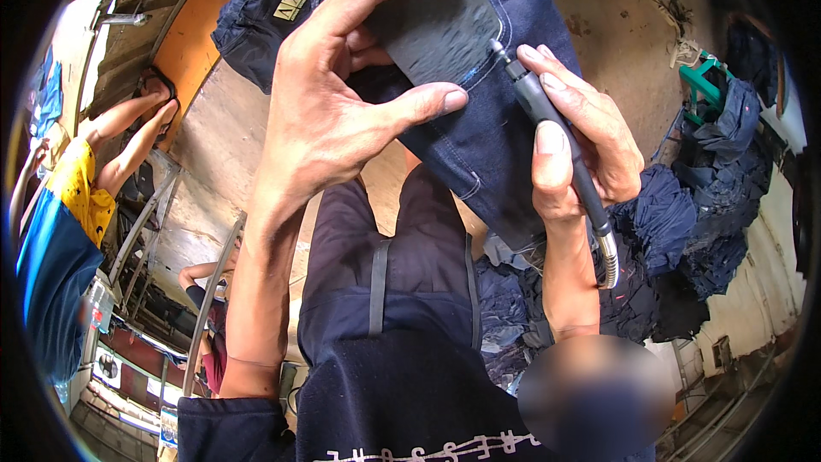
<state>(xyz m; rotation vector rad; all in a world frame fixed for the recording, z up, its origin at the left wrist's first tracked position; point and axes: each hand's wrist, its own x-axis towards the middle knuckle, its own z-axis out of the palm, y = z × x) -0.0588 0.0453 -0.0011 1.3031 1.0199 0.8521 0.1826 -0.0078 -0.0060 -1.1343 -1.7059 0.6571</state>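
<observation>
A pair of dark blue denim jeans (466,141) with light stitching lies in front of me. My left hand (329,111) is curved around a thin dark flat plate (436,30), its thumb and index finger at the edges, holding it against the denim. In my right hand (594,141) is a black pen-like rotary tool handpiece (537,101), its shaft running back to a ribbed metal end near my wrist. The tool's narrow metal tip meets the plate's right edge, beside a seam. Whether the tip is spinning cannot be seen.
Dark garments (718,197) lie heaped at the right, near a green plastic stool (705,85). Another dark garment (248,38) with a patch sits at the far left of the jeans. A person in yellow shorts (77,188) is at the left; another person (214,308) is partly visible lower down.
</observation>
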